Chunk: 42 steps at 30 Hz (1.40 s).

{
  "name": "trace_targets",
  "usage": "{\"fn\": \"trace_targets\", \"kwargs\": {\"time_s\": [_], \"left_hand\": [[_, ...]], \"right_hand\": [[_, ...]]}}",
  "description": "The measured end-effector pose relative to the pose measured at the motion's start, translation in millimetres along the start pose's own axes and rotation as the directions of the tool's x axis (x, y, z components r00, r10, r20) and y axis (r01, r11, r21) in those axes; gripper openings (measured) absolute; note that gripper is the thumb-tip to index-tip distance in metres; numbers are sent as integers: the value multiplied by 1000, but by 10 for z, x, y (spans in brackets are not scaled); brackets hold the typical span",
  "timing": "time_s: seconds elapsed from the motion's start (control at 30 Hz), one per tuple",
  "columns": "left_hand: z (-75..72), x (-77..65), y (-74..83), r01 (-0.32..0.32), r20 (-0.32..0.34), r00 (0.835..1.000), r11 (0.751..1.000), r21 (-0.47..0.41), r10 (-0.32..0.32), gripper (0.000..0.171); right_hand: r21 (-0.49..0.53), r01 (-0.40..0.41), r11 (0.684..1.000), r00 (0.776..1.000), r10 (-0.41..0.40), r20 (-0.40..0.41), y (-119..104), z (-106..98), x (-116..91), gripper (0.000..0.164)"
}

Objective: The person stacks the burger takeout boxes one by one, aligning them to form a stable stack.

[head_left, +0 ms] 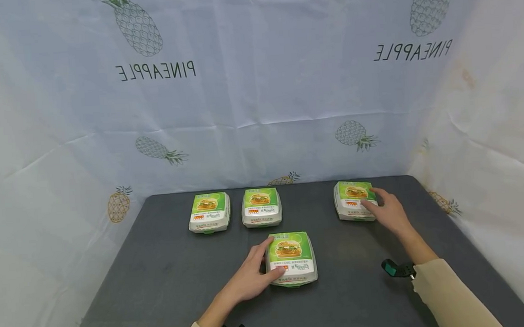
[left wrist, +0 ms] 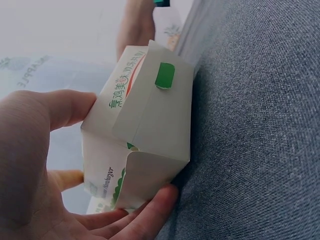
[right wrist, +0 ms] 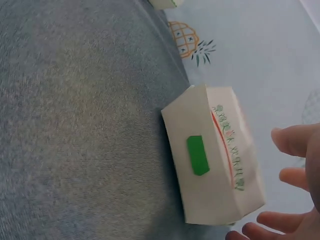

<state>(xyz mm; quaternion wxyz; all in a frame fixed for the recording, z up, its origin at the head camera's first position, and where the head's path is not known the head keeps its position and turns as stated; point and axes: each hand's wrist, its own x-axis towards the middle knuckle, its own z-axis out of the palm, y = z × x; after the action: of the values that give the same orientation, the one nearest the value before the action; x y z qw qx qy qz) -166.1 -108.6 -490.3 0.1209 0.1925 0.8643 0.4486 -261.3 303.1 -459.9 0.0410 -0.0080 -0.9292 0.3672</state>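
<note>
Near the middle of the table, my left hand (head_left: 251, 274) holds the left side of a burger box (head_left: 290, 254) with a green and white lid. Its thumb meets the front corner, while the other fingers (left wrist: 155, 212) spread along the box's side. This box appears to rest on the tabletop. Farther back on the right, my right hand (head_left: 387, 213) reaches around the right edge of a second burger box (head_left: 354, 198). In the right wrist view its fingers are spread and a gap shows between the thumb and that box (right wrist: 215, 160).
Two more burger boxes, one at the back left (head_left: 210, 211) and one at the back centre (head_left: 261, 207), stand side by side on the dark grey table (head_left: 161, 284). White pineapple-print cloth (head_left: 257, 93) hangs behind the table and along both sides.
</note>
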Motion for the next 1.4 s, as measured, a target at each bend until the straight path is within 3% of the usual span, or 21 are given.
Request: {"fn": "trace_targets", "kwargs": {"time_s": [0.27,0.63,1.0,1.4], "left_hand": [[12,0,-29,-8,8,1000,1000,-17,8,81],[3,6,-11,-6,0,1000,1000,-25,6,82],[5,-6,2,-13,8,1000,999,-29,13,81],[2,12,-14,0,5,1000,1000,-30,0,82]], "right_hand": [[124,-115,986,992,108,64,97,82,25,88],[233,-139,962,990,130,54,140,124,34,88],[262,-125,957,992,119,40,219,140,-25,87],[310,-123,943,992,114,49,83,74,-136,87]]}}
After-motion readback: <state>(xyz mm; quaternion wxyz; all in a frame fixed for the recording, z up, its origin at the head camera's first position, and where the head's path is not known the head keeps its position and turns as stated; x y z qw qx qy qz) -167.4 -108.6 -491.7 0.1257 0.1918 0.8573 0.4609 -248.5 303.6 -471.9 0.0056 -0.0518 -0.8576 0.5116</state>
